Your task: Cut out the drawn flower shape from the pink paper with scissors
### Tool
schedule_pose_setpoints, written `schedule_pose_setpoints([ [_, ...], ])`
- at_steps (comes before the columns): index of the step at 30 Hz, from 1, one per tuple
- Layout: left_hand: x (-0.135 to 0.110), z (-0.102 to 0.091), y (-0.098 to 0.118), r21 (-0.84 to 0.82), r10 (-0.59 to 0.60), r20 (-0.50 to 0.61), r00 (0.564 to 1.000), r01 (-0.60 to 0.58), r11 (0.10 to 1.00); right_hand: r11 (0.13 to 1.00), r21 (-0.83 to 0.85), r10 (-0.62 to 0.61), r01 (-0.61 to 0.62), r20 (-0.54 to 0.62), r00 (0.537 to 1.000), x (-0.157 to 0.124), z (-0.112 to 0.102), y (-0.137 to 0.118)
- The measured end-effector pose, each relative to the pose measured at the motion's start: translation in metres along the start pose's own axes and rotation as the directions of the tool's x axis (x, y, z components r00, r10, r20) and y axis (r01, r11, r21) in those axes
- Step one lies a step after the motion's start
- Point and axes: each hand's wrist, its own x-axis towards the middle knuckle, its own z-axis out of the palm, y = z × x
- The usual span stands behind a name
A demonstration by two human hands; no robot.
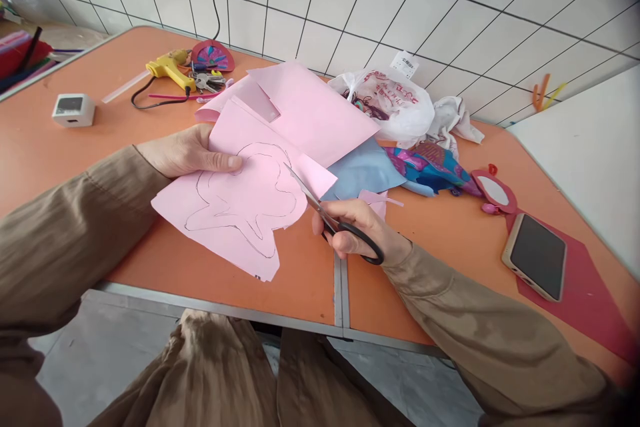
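My left hand (193, 152) is closed on the left side of a pink sheet (235, 203), thumb on top and the other fingers hidden beneath. A curvy shape is drawn on the sheet in dark line, and part of its right edge is cut along the outline. In my right hand (360, 227) are scissors (320, 203) with black handles, fingers through the loops. Their blades lie at the cut on the sheet's right side, beside a loose pink flap. Behind it rests a larger pink sheet (310, 103) with a rectangular notch.
A yellow glue gun (173, 69), keys (207, 82) and a white box-shaped gadget (73, 111) lie at the back left. Blue material (363, 170), a plastic bag (400, 107) and patterned fabric (430, 163) sit behind my right hand. A phone (536, 255) rests on red sheet material (590, 293) at right.
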Motion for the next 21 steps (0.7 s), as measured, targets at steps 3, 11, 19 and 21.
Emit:
schedule_pose_setpoints([
  [3, -0.0004, -0.001, -0.0003, 0.008, -0.001, -0.001, 1.0, 0.001, 1.0, 1.0, 0.002, 0.01, -0.01, 0.003, 1.0, -0.0004, -0.0004, 0.0],
  [11, 0.0011, -0.0003, -0.0011, -0.005, -0.003, -0.003, 1.0, 0.003, 1.0, 1.0, 0.006, 0.009, -0.009, 0.01, 1.0, 0.0002, 0.0005, 0.0004],
  [19, 0.0, 0.0046, -0.0017, -0.056, 0.011, 0.006, 1.0, -0.011, 0.998, 1.0, -0.004, -0.007, 0.007, 0.008, 1.0, -0.001, -0.0017, 0.0042],
  [21, 0.0002, 0.0055, -0.0022, -0.066, 0.02, 0.011, 1.0, -0.019, 0.998, 1.0, -0.015, -0.009, 0.009, 0.007, 1.0, -0.0005, -0.0015, 0.0024],
])
